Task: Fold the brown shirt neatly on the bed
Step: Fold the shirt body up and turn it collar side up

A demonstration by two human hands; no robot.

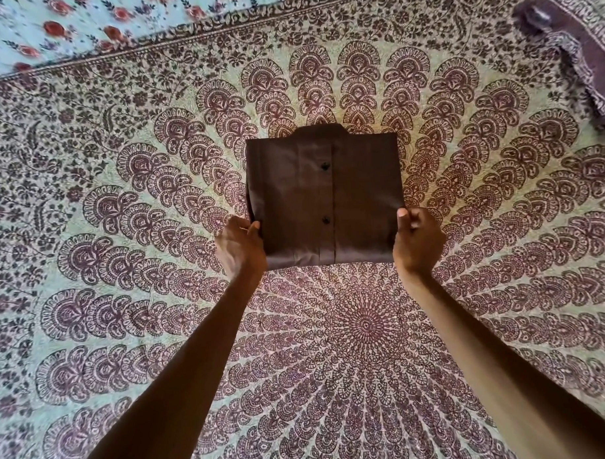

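Shirt [324,194] between both hands' fingers [402,215]

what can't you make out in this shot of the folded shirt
Head view:
- brown shirt: sleeves and back, tucked under its own front.
- left hand and right hand: fingertips, hidden under the shirt's near corners.
- purplish cloth, top right: cut off by the frame edge.

The bed [92,339] wears a mandala-print spread [484,257], with a rose-patterned sheet [64,24] beyond.
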